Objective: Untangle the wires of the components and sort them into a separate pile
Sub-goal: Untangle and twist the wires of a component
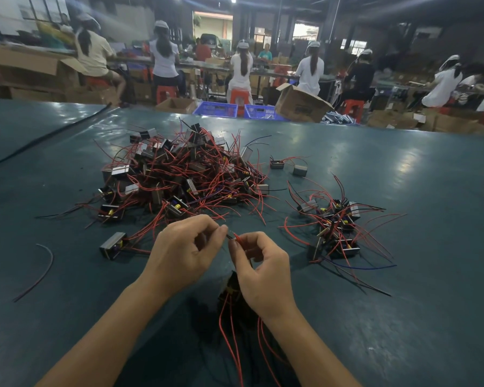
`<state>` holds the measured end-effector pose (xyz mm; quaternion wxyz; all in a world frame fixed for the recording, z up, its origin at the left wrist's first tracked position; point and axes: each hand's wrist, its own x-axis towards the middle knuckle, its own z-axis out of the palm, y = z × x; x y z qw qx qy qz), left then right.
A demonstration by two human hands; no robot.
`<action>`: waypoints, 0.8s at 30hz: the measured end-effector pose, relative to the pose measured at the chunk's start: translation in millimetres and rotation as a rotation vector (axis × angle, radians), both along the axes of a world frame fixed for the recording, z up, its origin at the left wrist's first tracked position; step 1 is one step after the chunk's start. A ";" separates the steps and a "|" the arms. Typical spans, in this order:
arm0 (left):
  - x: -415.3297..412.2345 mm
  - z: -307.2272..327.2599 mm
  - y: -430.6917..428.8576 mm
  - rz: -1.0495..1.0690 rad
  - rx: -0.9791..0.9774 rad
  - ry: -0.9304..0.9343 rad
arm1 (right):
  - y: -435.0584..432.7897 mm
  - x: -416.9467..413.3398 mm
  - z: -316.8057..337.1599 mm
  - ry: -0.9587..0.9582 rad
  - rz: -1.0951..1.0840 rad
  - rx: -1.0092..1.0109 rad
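Observation:
A big tangled pile point(185, 174) of small boxy components with red and black wires lies on the dark green table point(403, 169) ahead of me. A smaller pile point(337, 230) of the same components sits to the right. My left hand point(185, 252) and my right hand point(259, 272) meet in front of me, both pinching wire ends point(233, 236) between thumb and fingers. A dark component point(231, 289) hangs below my right hand, partly hidden by it, with red wires trailing down between my forearms.
One component point(113, 245) lies alone left of my left hand, and a loose dark red wire point(39, 270) lies farther left. Two single components point(288, 166) rest beyond the small pile. Blue crates point(235, 109), cardboard boxes and seated workers are past the table's far edge.

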<state>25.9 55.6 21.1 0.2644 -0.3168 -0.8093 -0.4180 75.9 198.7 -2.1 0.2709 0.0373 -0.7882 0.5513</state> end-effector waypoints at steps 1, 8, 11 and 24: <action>1.3 -0.2 5.0 0.001 0.087 -0.107 | 0.2 0.0 -0.6 0.011 -0.015 0.025; 3.7 -0.5 26.9 -0.119 0.847 -1.215 | 1.1 -0.2 -3.0 0.046 -0.086 0.152; 1.2 -0.2 20.8 -0.017 0.608 -1.069 | 0.8 0.0 -3.5 0.024 -0.084 0.156; 0.8 5.0 -3.1 -0.123 -0.089 0.008 | 1.8 0.5 -1.3 0.054 -0.075 0.234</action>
